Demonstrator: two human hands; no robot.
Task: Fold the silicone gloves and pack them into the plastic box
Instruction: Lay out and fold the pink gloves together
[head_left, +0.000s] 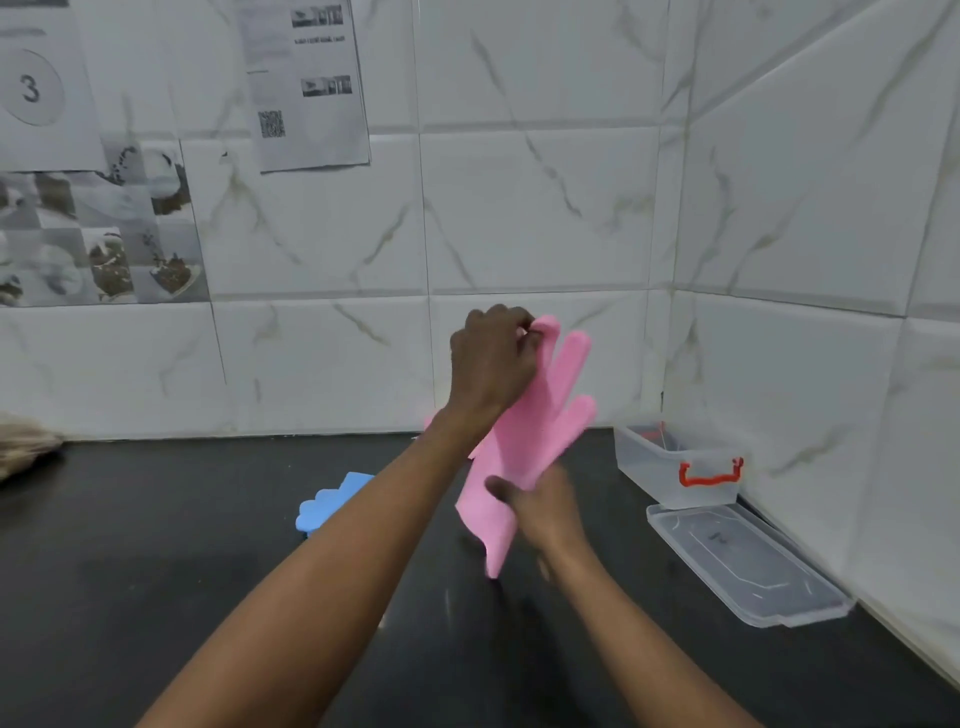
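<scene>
Two gloves show plainly, both to the left of the plastic box (670, 467), which stands on the dark table (156, 545) against the tiled wall. Farthest from the box, the blue glove (332, 501) lies flat on the table, its scalloped digit ends pointing away from the box. I judge it is parked there to wait its turn.

Nearer the box, the left hand (491, 358) is raised high, its fingers (519, 322) pinching the tip of one digit of the pink glove (535, 415). That pinch lets the glove hang at full length, probably so it can be folded evenly. The glove is a soft, matte, floppy sheet, with rounded digits fanned upward and toward the box and a cuff drooping close above the table. A scrap of pink peeks out behind the left wrist, and I cannot tell whether it is a second glove.

Closer still to the box, the right hand (540, 506) holds the glove's lower part with the thumb on its front face. Motion blur hides how the other fingers lie.

The box is clear, rigid, oblong and open-topped, with a red handle (709, 475) on its near end. Its flat, clear lid (748, 566) lies on the table just in front of the box, likely left off so folded gloves can go straight in. Nothing pink or blue shows inside.
</scene>
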